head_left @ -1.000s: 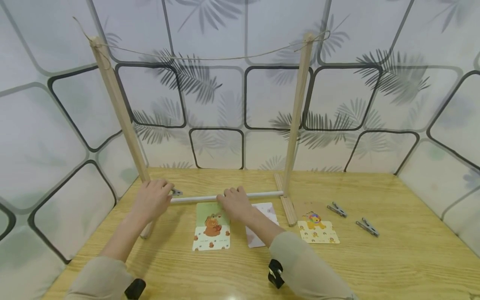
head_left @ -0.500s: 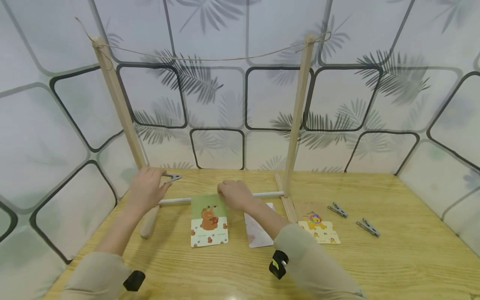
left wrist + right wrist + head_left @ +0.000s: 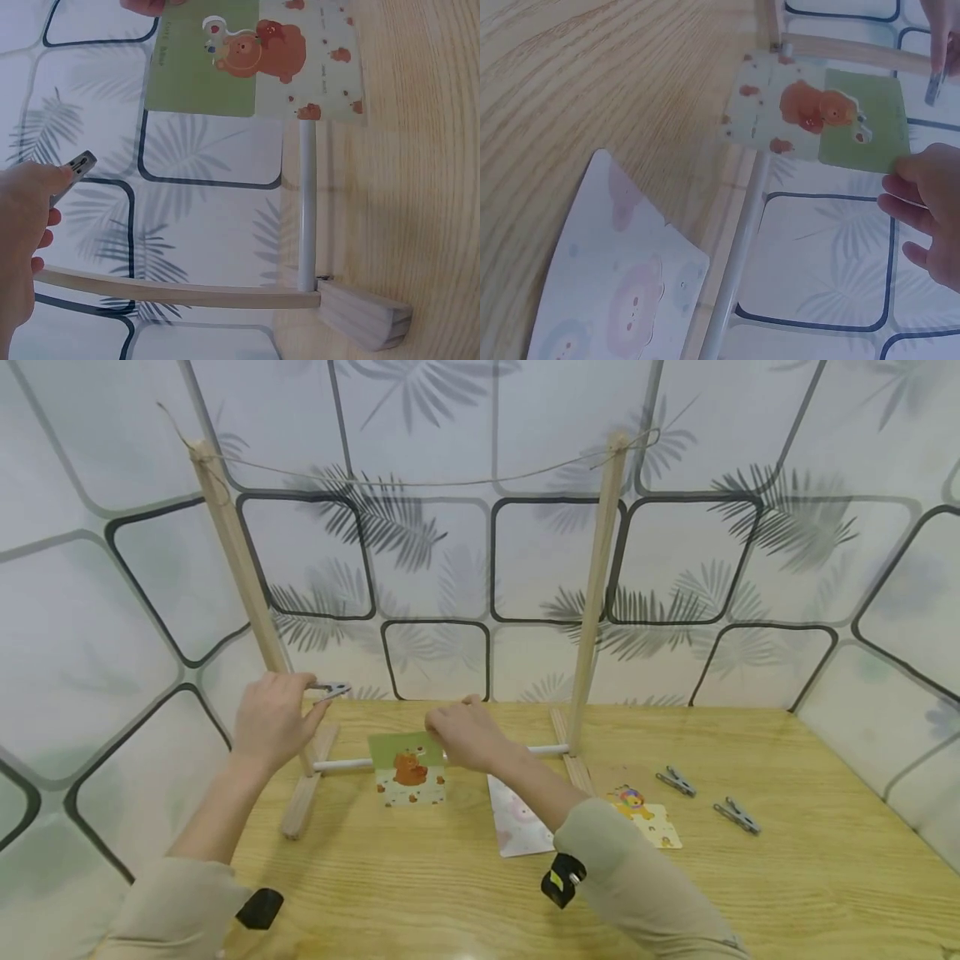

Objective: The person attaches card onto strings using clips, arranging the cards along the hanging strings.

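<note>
My left hand (image 3: pixel 272 718) pinches a grey clothespin (image 3: pixel 332 688) between thumb and fingers, in front of the frame's left post. In the left wrist view the clothespin (image 3: pixel 81 165) points away from the fingers. With thumb and fingertips my right hand (image 3: pixel 468 737) grips the upper right corner of a green and white bear card (image 3: pixel 408 772), raised off the table. The right wrist view shows that pinch at the corner of the card's green part (image 3: pixel 866 120). Below my right forearm lies a pale pink card (image 3: pixel 517 818), partly covered by the arm.
A wooden frame has a left post (image 3: pixel 243 568), a right post (image 3: pixel 597 593) and a white crossbar (image 3: pixel 341 766) low between them. Twine (image 3: pixel 450 484) sags between the post tops. Right of it lie a yellow lion card (image 3: pixel 652 822) and two clothespins (image 3: pixel 677 781), (image 3: pixel 737 816).
My left hand has lifted the clothespin off the table and moved up and slightly left. My right hand has raised the bear card from the table by its corner.
</note>
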A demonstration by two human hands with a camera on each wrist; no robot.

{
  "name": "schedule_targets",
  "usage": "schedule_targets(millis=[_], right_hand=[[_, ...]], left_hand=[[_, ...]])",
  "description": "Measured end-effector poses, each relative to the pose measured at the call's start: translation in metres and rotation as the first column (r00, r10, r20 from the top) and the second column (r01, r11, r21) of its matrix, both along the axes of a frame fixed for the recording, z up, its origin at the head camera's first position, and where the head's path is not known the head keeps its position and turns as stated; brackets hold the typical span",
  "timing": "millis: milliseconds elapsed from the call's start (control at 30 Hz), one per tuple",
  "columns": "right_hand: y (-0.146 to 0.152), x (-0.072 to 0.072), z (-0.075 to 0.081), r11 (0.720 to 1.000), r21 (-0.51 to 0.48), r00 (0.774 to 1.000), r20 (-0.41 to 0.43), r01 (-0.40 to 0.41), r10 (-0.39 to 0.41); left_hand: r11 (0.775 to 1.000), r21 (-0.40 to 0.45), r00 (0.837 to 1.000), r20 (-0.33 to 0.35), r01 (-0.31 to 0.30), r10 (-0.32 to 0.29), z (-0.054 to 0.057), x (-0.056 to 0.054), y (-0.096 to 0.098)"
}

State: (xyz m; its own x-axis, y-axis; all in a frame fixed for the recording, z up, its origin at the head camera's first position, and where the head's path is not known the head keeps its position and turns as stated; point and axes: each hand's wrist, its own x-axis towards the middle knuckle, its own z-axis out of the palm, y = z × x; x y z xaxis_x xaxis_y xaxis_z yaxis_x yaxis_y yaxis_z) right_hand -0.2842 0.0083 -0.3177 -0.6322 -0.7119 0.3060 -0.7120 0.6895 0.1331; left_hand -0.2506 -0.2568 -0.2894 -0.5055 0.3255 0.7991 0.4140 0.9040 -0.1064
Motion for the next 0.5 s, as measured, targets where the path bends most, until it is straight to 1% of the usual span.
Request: schedule_targets(millis=[67,167,233,333,400,500], right_hand=[[0.000,0.001,0.002,1.000,-0.008,0.997,-0.080,-0.007,0.006],[0.000,0.002,0.004,1.000,-0.005,0.980,-0.197,-0.005,0.004],[0.001,0.001,0.005,1.000,-0.008,0.963,-0.269,0.001,-0.003],[0.002,0.000,0.005,1.000,-0.029,0.940,-0.341,-0.011,0.000],[0.003,-0.001,0.005,0.998,-0.057,0.922,-0.386,-0.034,0.009],[0.003,-0.004,0.005,0.990,-0.108,0.890,-0.455,-0.094,0.035]], left_hand=[[1.000,0.000,1.000,-0.014,0.000,0.000,0.003,0.000,0.001],[1.000,0.000,1.000,-0.030,-0.006,0.006,0.007,0.000,0.002],[1.000,-0.001,0.999,-0.034,-0.011,0.011,0.009,-0.001,0.004],[1.000,-0.004,0.999,-0.039,-0.010,0.010,0.013,-0.001,0.006],[1.000,-0.014,0.999,-0.050,-0.005,0.005,0.016,-0.001,0.008],[0.999,-0.033,0.997,-0.074,0.004,-0.006,0.022,-0.001,0.008]])
